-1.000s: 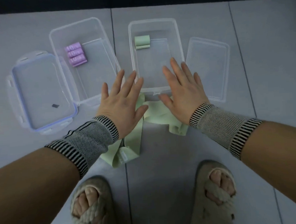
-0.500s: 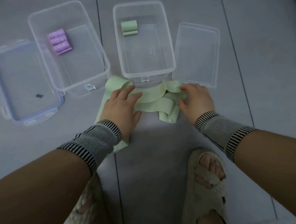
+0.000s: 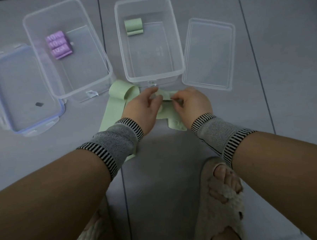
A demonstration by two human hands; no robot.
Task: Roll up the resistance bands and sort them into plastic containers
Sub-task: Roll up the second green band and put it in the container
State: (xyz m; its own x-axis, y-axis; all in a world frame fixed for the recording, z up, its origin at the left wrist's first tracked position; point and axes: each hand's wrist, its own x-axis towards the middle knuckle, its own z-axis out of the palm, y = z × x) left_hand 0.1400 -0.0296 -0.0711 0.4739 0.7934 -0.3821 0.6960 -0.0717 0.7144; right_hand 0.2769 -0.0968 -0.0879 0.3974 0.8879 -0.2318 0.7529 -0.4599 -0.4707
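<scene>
A loose pale green resistance band lies on the floor in front of two clear plastic containers. My left hand and my right hand pinch one end of it between them, fingers curled close together. The left container holds three rolled purple bands. The right container holds one rolled green band at its far end.
A blue-rimmed lid lies left of the containers and a clear lid lies to the right. My feet in fuzzy sandals stand on the grey tiled floor below the hands.
Both hands went from flat and open above the band to gripping it. They have drawn together at the band's right end, just below the right container.
</scene>
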